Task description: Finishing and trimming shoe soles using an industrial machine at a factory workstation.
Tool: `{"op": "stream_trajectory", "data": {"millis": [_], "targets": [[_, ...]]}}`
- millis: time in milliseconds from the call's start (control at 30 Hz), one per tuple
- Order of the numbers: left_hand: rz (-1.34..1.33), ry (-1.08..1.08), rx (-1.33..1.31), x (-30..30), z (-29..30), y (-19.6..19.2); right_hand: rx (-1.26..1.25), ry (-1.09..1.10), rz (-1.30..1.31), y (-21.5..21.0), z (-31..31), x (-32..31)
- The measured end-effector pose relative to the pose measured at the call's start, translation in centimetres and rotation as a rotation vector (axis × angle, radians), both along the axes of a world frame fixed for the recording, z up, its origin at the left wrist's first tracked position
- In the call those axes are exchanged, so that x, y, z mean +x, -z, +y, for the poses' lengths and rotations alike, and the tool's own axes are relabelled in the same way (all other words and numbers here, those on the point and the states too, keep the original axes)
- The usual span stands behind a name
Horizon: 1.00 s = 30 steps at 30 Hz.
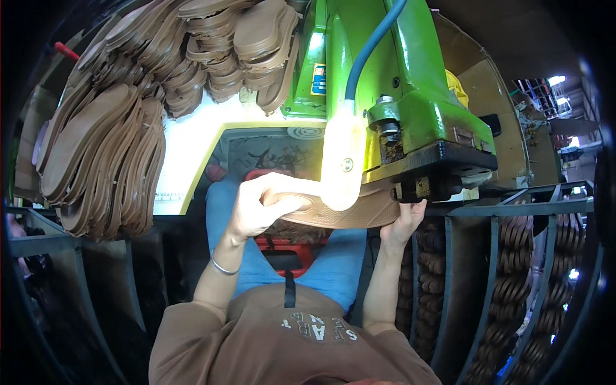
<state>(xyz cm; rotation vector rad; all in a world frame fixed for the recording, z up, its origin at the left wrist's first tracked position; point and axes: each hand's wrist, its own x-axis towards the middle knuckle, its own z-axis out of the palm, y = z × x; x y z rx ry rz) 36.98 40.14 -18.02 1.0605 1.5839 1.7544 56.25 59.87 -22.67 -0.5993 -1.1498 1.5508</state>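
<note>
Sole (350, 220), brown and patterned with fine lines, lies level between the person's two hands, just below the head of a green machine (420, 96). The left hand (260, 204) is clamped on its left end, thumb and forefinger pinched together; the right hand (403, 224) is closed on its right end, close under a dark knob (427, 189), with some fingertips hidden. Between the hands, a glowing white lamp (342, 163) hangs in front of part of the sole, with a blue hose (369, 48) rising above it. Beyond the left hand, to the left, a white table (176, 151) with a yellow edge carries piles of brown soles (99, 151). A metal bracelet (222, 264) circles the left wrist. Below the grip are blue jeans (333, 269) and a brown T-shirt (282, 346). Right of the right hand, more soles fill a metal rack (494, 256).
</note>
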Motion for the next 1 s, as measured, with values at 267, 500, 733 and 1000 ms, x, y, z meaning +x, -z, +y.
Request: {"op": "stream_trajectory", "data": {"millis": [267, 500, 733, 1000], "targets": [[-0.278, -0.165, -0.064, -1.8, -3.5, 1.8, -0.086, -0.111, -0.033, -0.1, -3.2, -1.3], [-0.413, -0.215, -0.168, -0.2, -9.4, 5.0, -0.104, -0.298, -0.066, -2.6, -5.2, -3.6], [-0.254, 0.419, -0.424, 2.6, -7.8, 5.1, -0.024, -0.442, -0.277, -2.8, -4.0, -3.6], [-0.015, 0.032, -0.198, 5.9, 5.3, 2.4, 0.018, -0.177, -0.347, 0.3, -5.6, -1.3]]}}
